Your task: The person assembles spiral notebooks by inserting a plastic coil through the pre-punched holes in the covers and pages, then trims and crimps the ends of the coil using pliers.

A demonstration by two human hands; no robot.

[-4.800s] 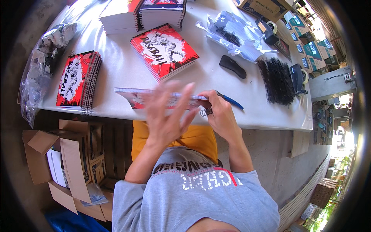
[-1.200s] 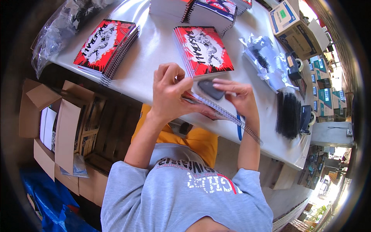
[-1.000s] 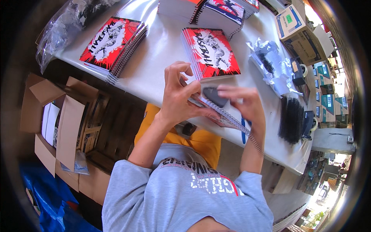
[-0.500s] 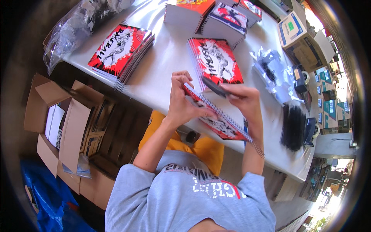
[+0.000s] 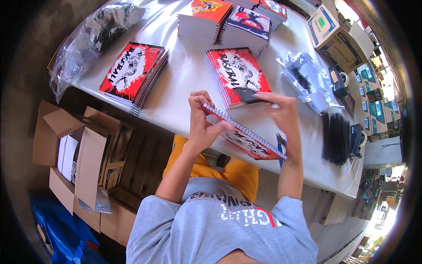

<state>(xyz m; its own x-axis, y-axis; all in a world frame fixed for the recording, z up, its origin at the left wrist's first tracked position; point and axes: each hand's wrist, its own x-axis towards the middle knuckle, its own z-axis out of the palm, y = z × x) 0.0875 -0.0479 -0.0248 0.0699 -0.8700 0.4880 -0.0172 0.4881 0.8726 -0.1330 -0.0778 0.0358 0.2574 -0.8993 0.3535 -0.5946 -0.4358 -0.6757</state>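
Left hand [image 5: 204, 125]: fingers pinch a tilted spiral notebook [image 5: 250, 143], on the near side of the notebook stack [image 5: 241, 70]. Right hand [image 5: 283, 112]: fingers hold a dark tool [image 5: 247, 95] beside that stack. The protruding coil end [image 5: 291, 163] could snag the forearm [image 5: 291, 182] and bend.

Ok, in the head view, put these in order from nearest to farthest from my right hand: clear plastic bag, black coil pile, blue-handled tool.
From your right hand:
1. Blue-handled tool, just below it in the picture.
2. Black coil pile, off to its right.
3. Clear plastic bag, far over on the left.
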